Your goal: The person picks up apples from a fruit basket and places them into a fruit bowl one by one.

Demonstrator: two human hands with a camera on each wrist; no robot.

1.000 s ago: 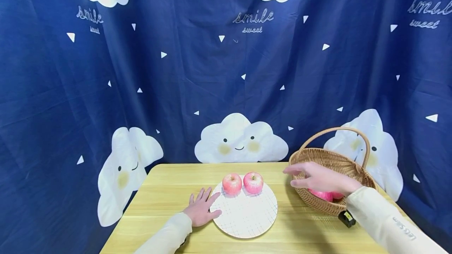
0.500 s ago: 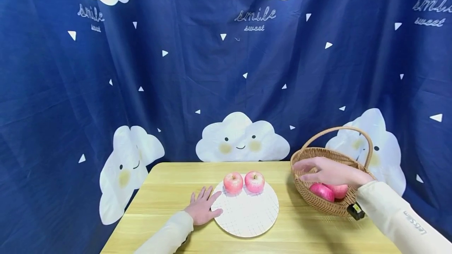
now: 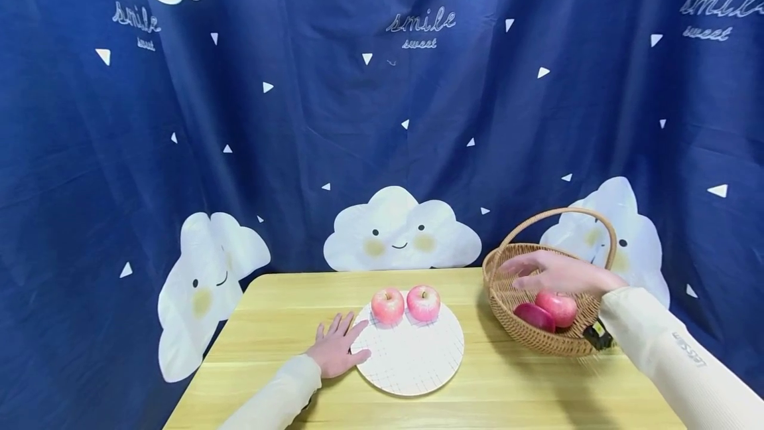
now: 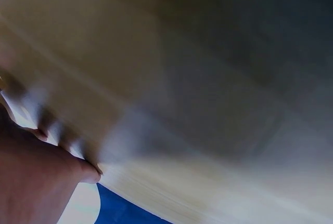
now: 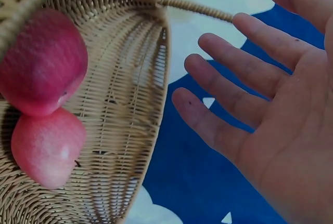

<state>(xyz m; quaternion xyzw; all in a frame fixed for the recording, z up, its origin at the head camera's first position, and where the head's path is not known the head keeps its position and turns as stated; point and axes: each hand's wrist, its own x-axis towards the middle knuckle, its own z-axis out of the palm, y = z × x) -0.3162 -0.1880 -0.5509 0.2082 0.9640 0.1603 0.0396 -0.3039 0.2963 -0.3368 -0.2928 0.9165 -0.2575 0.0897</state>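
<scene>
The left hand (image 3: 336, 352), fingers spread and gripping nothing, lies at the near-left rim of the plate (image 3: 412, 367); a hard press there could roll the two apples (image 3: 388, 306) at its far edge onto the bench (image 3: 495, 390). The right hand (image 3: 555, 272) hangs over the basket (image 3: 540, 342), fingers loosely extended, holding nothing. Inside, the dark red apple (image 3: 534, 317) touches the pink apple (image 3: 561, 309), so nudging one could shift both. Compared with a second ago, the right hand reaches further in, uncovering them.
</scene>
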